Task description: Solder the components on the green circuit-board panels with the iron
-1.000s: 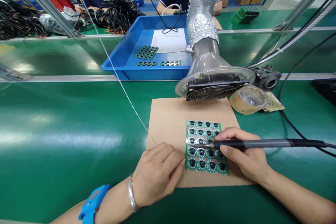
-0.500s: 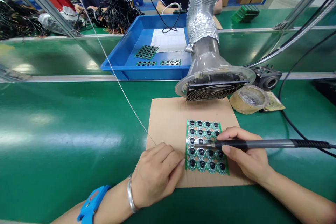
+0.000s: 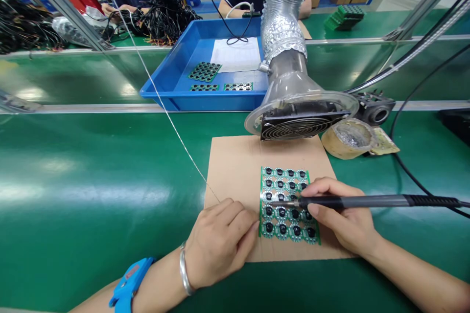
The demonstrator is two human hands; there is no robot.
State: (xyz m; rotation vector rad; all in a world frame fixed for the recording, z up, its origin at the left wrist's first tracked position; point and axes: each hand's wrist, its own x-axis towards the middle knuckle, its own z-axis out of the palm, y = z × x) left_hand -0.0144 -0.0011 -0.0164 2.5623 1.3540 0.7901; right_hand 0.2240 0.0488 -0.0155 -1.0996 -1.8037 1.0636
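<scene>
A green circuit board panel (image 3: 287, 213) with rows of round boards, each bearing a black blob, lies on a piece of cardboard (image 3: 235, 166). My right hand (image 3: 348, 215) grips a soldering iron (image 3: 374, 201) like a pen, and its tip is over the panel's left side, between the third and fourth rows. My left hand (image 3: 223, 239) rests at the panel's left edge with its fingers curled closed. A thin solder wire (image 3: 172, 124) runs down from the upper left into that hand; the fingertips and the wire's end are hidden.
A fume extractor hood (image 3: 301, 112) hangs just beyond the panel. To its right sit a round tip-cleaning pot (image 3: 347, 139) and a yellowish sponge (image 3: 385, 143). Behind, a blue tray (image 3: 176, 100) holds more panels and paper. Two people sit across the bench near black cable bundles (image 3: 165, 14).
The soldering iron and my right hand have shifted very slightly left. My left hand and the panel stay in place.
</scene>
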